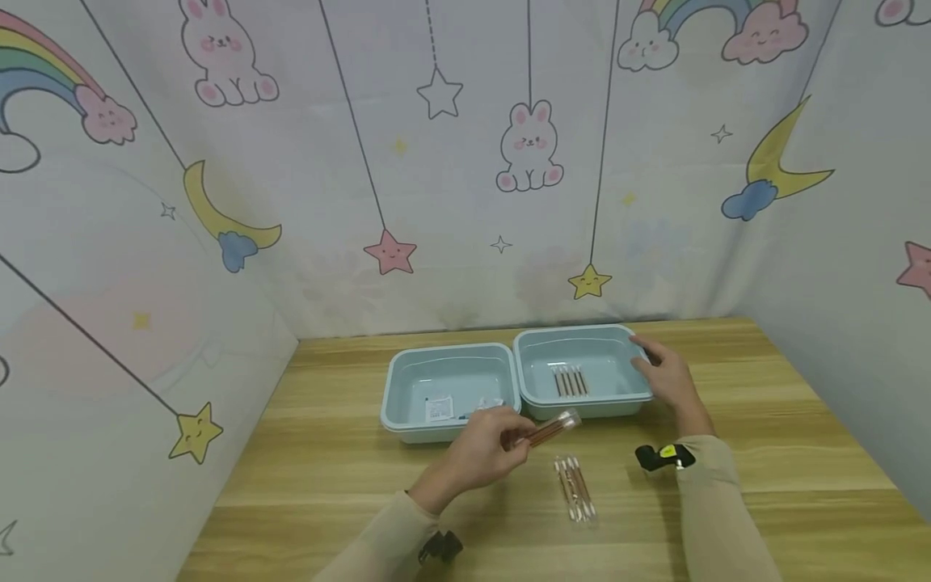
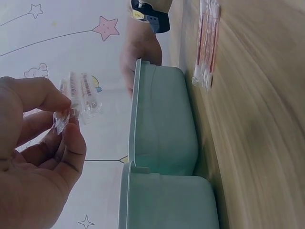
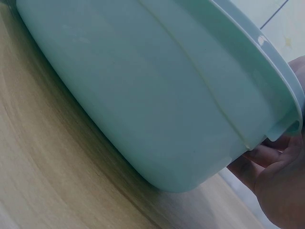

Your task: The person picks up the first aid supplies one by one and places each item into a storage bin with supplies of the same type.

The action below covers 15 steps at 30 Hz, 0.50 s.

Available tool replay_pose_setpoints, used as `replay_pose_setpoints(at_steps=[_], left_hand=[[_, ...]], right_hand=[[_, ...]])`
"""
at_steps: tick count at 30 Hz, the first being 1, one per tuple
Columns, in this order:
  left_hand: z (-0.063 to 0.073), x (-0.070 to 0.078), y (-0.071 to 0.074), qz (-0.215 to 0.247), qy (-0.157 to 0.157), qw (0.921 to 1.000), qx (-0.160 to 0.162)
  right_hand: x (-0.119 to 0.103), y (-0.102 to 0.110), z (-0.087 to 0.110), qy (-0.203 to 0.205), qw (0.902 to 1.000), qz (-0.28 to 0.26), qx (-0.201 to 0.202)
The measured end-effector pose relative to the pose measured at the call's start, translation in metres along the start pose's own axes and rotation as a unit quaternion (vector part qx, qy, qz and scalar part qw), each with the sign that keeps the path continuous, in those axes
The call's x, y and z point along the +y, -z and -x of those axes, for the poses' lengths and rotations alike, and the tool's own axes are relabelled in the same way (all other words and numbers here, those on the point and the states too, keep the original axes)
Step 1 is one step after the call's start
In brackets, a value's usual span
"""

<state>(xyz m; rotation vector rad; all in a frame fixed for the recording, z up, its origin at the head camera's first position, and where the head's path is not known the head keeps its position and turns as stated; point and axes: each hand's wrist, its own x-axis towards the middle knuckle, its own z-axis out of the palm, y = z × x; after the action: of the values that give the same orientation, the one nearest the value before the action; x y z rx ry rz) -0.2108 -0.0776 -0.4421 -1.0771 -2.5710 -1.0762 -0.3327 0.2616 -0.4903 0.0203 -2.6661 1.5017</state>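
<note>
My left hand [image 1: 480,449] pinches a clear packet of cotton swabs [image 1: 551,430] with brown sticks, held above the table in front of the two basins. In the left wrist view, thumb and fingertips close on one end of that packet [image 2: 88,93]. My right hand [image 1: 672,384] grips the right end of the light blue right basin [image 1: 589,410], thumb over the rim; in the right wrist view its fingers [image 3: 264,155] curl under the rim. Inside this basin lies another swab packet [image 1: 570,381]. A further swab packet [image 1: 575,489] rests on the table between my forearms.
A matching left basin [image 1: 418,435] stands against the right one, holding a small white printed sachet [image 1: 439,409] and other small items partly hidden by my left hand. The wooden table [image 1: 327,469] meets patterned curtains [image 1: 451,299] at the back and sides.
</note>
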Motion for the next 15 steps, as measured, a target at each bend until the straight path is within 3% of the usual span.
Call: replay_pose_setpoints(at_steps=[9, 15], left_hand=[[-0.0047, -0.0014, 0.0015, -0.016, -0.015, 0.9997, 0.013], [-0.0063, 0.0020, 0.0040, -0.010, -0.005, 0.9998, 0.014]], right_hand=[[-0.0017, 0.0006, -0.0006, 0.003, 1.0000, -0.003, 0.002], [-0.0010, 0.0004, 0.0000, 0.007, 1.0000, -0.002, 0.000]])
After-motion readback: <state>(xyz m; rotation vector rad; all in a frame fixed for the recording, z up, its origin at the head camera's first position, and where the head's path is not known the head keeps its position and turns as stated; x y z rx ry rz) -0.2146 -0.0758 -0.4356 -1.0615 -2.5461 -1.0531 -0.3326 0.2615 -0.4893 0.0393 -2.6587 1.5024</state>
